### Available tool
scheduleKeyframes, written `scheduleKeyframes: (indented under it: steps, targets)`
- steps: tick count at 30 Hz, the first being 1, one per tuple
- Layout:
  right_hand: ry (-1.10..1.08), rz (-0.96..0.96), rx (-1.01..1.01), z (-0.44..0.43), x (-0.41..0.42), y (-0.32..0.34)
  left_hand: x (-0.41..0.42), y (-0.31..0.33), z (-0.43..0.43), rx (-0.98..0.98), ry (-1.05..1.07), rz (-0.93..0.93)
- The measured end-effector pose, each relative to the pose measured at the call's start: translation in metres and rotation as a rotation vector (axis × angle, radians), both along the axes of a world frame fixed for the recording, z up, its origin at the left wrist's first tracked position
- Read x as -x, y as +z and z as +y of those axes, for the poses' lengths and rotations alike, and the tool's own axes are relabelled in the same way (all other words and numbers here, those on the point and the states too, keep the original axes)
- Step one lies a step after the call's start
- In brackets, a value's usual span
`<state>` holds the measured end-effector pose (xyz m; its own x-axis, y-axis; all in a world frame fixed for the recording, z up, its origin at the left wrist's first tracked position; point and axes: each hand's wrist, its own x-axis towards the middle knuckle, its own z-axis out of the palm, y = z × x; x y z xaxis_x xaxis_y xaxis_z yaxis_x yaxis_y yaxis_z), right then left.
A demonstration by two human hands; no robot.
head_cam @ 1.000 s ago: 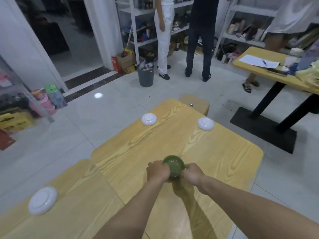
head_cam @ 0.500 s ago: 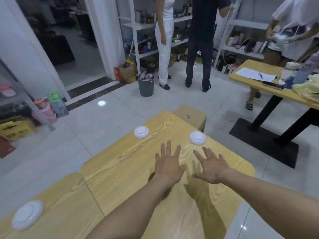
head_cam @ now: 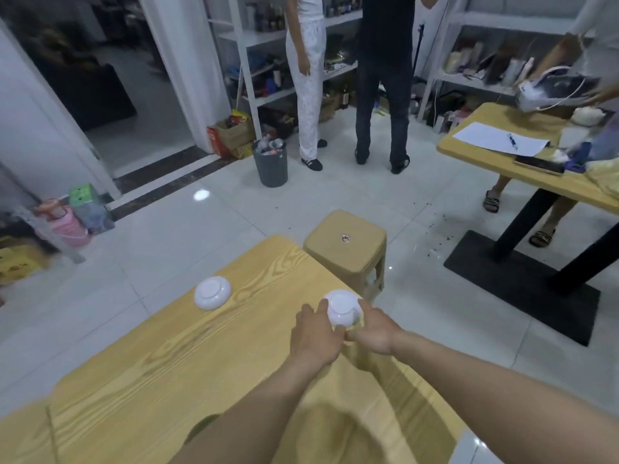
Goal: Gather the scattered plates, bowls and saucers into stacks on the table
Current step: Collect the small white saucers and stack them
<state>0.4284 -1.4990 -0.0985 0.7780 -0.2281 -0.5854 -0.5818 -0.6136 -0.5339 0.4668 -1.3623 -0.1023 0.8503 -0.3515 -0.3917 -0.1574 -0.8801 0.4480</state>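
Observation:
A white bowl (head_cam: 342, 308) lies upside down near the far right edge of the wooden table (head_cam: 140, 373). My left hand (head_cam: 315, 333) and my right hand (head_cam: 373, 329) grip it from either side, fingers curled round its rim. A second white bowl (head_cam: 212, 292), also upside down, sits apart to the left near the far edge. A sliver of a green bowl (head_cam: 201, 430) peeks out from under my left forearm, close to me.
A tan plastic stool (head_cam: 345, 249) stands just past the table's far corner. A grey bin (head_cam: 270, 164) and two standing people are further back. Another wooden table (head_cam: 495, 162) on a black base stands at the right, with a person behind it.
Both hands let go of the green bowl, reached forward with fingers spread, and now hold the far right white bowl. The view has tilted up and forward.

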Motion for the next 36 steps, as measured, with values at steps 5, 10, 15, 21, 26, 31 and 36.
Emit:
scheduleKeyframes:
  steps: [5,10,15,21,26,31,36]
  targets:
    - [-0.411,0.045,-0.387,-0.023,-0.034,-0.033,-0.035,-0.028,-0.037,0.367,0.569,0.418]
    - [-0.547,0.110,-0.502,-0.031,-0.057,-0.048,-0.060,-0.059,-0.051,0.435,0.771,0.554]
    - [-0.606,0.148,-0.434,-0.030,-0.070,-0.051,-0.075,-0.072,-0.055,0.474,0.880,0.601]
    - [-0.702,0.097,-0.461,-0.021,-0.075,-0.052,-0.075,-0.050,-0.050,0.500,0.906,0.693]
    - [-0.648,-0.032,-0.304,-0.009,-0.068,-0.048,-0.073,-0.039,-0.038,0.590,0.903,0.732]
    - [-0.603,-0.203,-0.362,0.006,-0.055,-0.032,-0.065,-0.028,-0.017,0.660,0.860,0.778]
    - [-0.196,-0.302,-0.217,0.037,-0.041,-0.029,-0.057,-0.028,0.016,0.756,0.851,0.649]
